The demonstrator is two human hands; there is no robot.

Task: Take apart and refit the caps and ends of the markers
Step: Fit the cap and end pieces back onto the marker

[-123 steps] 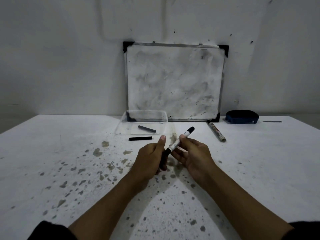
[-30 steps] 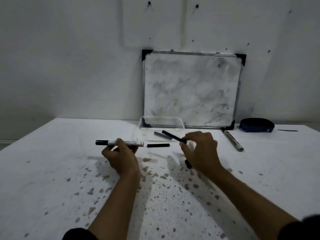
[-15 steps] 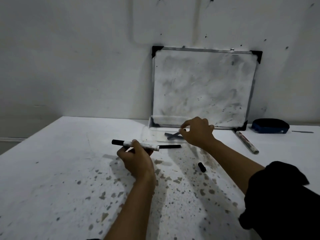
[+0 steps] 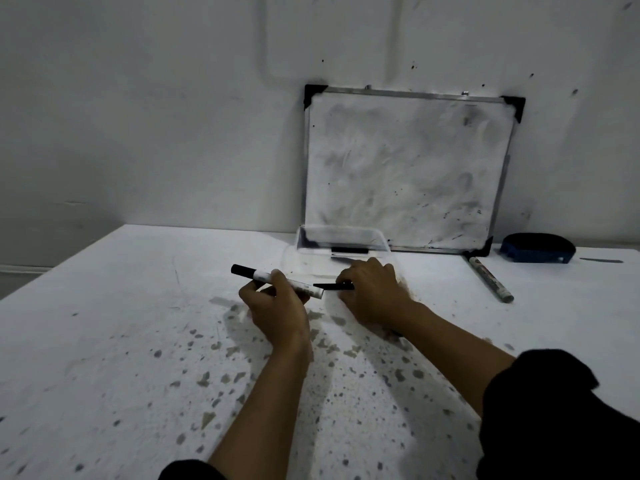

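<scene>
My left hand [image 4: 277,306] grips a white marker barrel [image 4: 304,288] with a black cap at its far left end [image 4: 242,270]. The barrel lies level, and its right end is open. Just to the right, my right hand [image 4: 374,296] pinches a thin black ink rod [image 4: 329,286]. The rod's left tip sits at the barrel's open end. A second marker [image 4: 490,279] lies alone at the right. The small black end piece on the table is mostly hidden under my right forearm.
A clear plastic tray [image 4: 304,239] stands just behind my hands, with a black rod [image 4: 348,250] lying in it. A smudged whiteboard [image 4: 405,168] leans on the wall. A blue eraser [image 4: 536,247] sits at the far right. The white table [image 4: 138,341] is speckled with stains.
My right hand has come back out of the tray and closed on the black rod lying in front of it. My left hand kept hold of the marker barrel, now tilted down to the right.
</scene>
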